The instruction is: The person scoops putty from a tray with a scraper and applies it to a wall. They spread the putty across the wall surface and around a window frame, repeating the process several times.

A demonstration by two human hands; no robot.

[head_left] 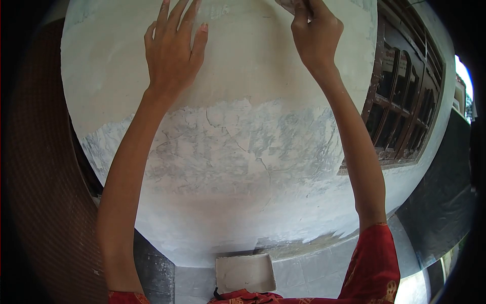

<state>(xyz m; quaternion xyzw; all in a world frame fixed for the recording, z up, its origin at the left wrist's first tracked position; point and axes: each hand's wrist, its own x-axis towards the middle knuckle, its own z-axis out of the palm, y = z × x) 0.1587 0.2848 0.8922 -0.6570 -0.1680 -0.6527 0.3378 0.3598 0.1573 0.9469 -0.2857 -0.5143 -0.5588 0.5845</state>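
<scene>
A pale wall (238, 61) fills the view in front of me. Its upper part is smooth cream, and below a ragged edge runs a rough, cracked band (243, 147) of white and grey. At the upper left, my left hand (174, 48) lies against the wall with its fingers spread, the tips partly cut off by the frame. My right hand (318, 38), raised at the top right, is closed around a flat greyish piece (286, 5). Most of that piece lies beyond the top edge, so I cannot tell its kind.
A brown-framed window (402, 96) with glass panes is set in the wall at the right. Below, a shallow pale rectangular tray (245, 273) rests on the grey tiled floor (309, 271) near my body. A brown ribbed surface (40, 167) stands along the left.
</scene>
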